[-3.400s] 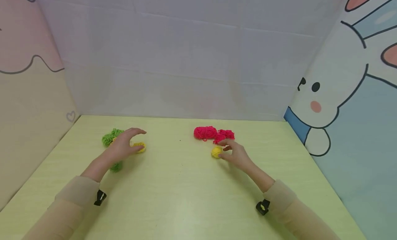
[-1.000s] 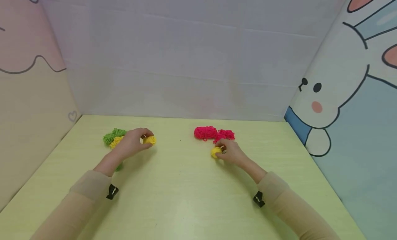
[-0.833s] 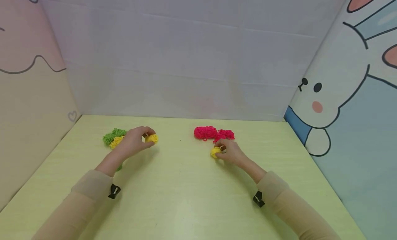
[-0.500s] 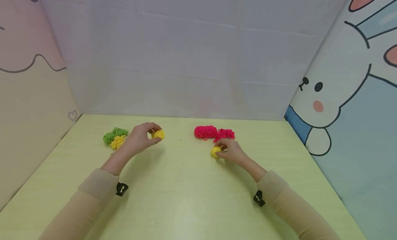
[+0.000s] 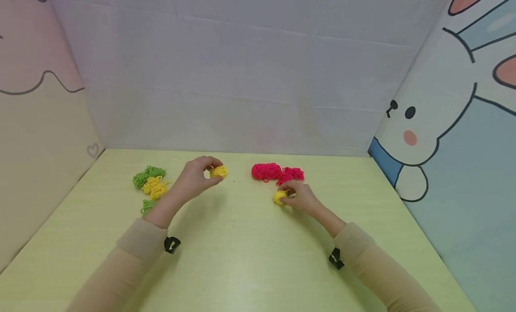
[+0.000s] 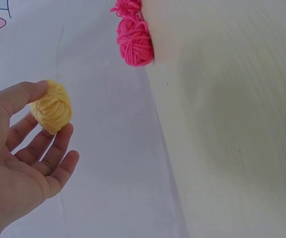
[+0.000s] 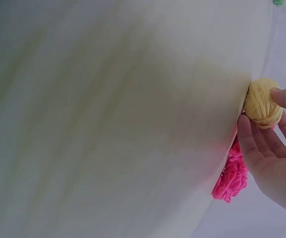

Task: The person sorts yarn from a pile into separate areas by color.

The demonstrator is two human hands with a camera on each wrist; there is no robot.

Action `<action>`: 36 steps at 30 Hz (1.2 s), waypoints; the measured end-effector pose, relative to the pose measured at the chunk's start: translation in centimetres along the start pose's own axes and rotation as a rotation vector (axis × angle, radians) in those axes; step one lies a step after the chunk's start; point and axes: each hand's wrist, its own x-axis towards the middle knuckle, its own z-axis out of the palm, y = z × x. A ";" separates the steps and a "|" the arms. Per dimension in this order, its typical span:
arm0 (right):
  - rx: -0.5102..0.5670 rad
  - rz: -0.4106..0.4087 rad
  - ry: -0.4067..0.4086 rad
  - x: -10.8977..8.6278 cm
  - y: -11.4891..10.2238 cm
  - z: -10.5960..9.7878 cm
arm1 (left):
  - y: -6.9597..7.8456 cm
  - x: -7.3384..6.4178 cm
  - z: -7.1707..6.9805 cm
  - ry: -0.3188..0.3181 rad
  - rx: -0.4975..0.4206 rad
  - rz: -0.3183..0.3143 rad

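Note:
My left hand (image 5: pixel 193 180) pinches a small yellow yarn ball (image 5: pixel 219 172) between thumb and fingers, raised above the table. The left wrist view shows the same yarn ball (image 6: pixel 52 106) gripped at its edges, apart from the tabletop. Farther right, my right hand (image 5: pixel 302 198) holds a second yellow yarn ball (image 5: pixel 280 197) at the table surface; thumb and fingers also hold this ball (image 7: pixel 263 103) in the right wrist view. Just behind the right hand lie a red-pink yarn ball (image 5: pixel 266 172) and a looser red-pink yarn bundle (image 5: pixel 292 174).
On the left of the pale yellow-green table (image 5: pixel 242 258) lie a green yarn bundle (image 5: pixel 149 175), a loose yellow yarn bundle (image 5: pixel 154 187) and another green yarn piece (image 5: pixel 147 206), partly behind the left forearm. A pale back wall (image 5: pixel 242 79) and a rabbit-printed side panel (image 5: pixel 463 168) enclose the table.
My left hand took hold of a yellow yarn ball on the left, lifted it and carried it rightward. My right hand closed round the other yellow ball, which has stayed nearly in place.

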 end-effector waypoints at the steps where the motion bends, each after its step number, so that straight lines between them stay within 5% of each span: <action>1: 0.003 -0.001 -0.001 0.0 0.0 0.0 | 0.2 0.1 0.2 0.005 -0.005 0.007; 17: -0.013 0.000 -0.004 -0.5 0.0 -0.1 | 2.6 1.5 5.4 0.013 -0.094 0.064; 36: -0.032 0.004 -0.009 -0.3 -0.2 -0.3 | 2.7 3.2 10.8 -0.162 -0.022 0.009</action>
